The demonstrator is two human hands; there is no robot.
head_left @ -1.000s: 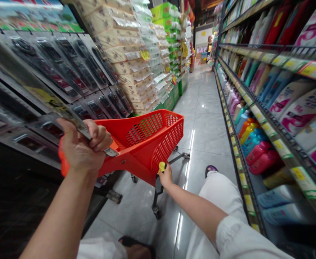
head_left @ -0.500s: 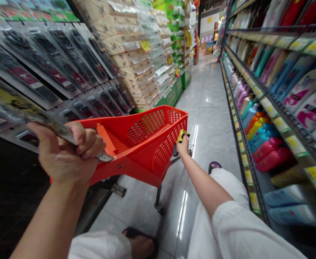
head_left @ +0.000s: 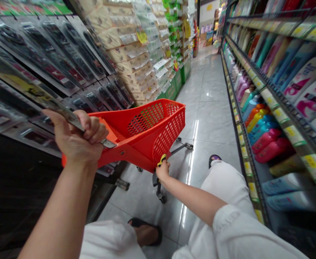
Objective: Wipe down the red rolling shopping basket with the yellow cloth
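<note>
In front of me is a red plastic shopping cart (head_left: pixel 136 144) with perforated sides, its basket bare inside where I can see. My left hand (head_left: pixel 78 138) is closed around a long flat strip-like item (head_left: pixel 43 99) with yellow and black print at its far left. The strip's near end lies across the cart's rear rim in this view; I cannot tell whether they touch. Low by the cart's right side, my right hand (head_left: pixel 163 171) grips a small yellow-and-black object (head_left: pixel 162 160). A dark part shows just below that hand, and the object's exact kind is unclear.
Packaged goods hang on a rack (head_left: pixel 55 54) at left. Beyond it stand stacked tissue packs (head_left: pixel 128 54). Shelves of bottles (head_left: pixel 268 144) line the right, close to my leg. A tiled aisle (head_left: pixel 209 79) runs ahead between them.
My right hand, with the yellow-and-black object, has moved down and left along the cart's side. My left hand and its strip have shifted slightly right.
</note>
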